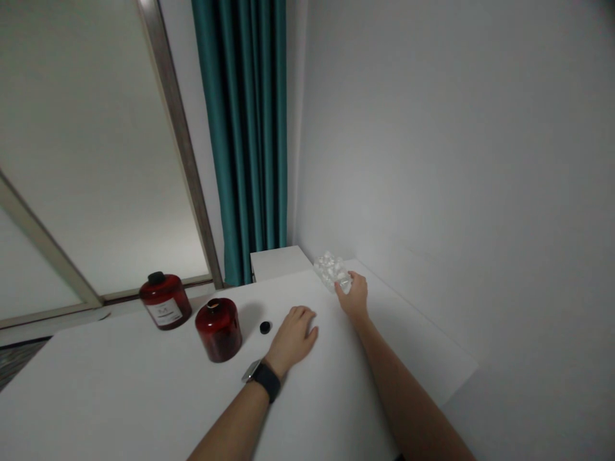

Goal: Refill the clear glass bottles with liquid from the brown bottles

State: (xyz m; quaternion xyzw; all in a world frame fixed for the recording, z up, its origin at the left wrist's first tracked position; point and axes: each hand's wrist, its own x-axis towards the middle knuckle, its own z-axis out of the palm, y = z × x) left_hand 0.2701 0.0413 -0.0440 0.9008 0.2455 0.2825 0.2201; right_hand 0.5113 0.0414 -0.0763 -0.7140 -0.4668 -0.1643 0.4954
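Note:
My right hand [354, 295] is closed on a clear plastic packet [331, 269] of small whitish pieces, held near the far right corner of the white table [120, 384]. My left hand [294, 334] rests palm down on the table with its fingers curled loosely and nothing in it; a dark watch is on its wrist. Just left of that hand lies a small black cap [264, 327]. A dark red jar [219, 329] stands beside the cap with its mouth uncovered. A second dark red jar [165, 299], with a black cap and a white label, stands farther left.
A white wall runs close along the table's right side. A teal curtain [250, 128] hangs behind the far corner, above a small white ledge [278, 261]. A large framed glass panel [86, 147] fills the left background. The table's right edge drops off near my right forearm.

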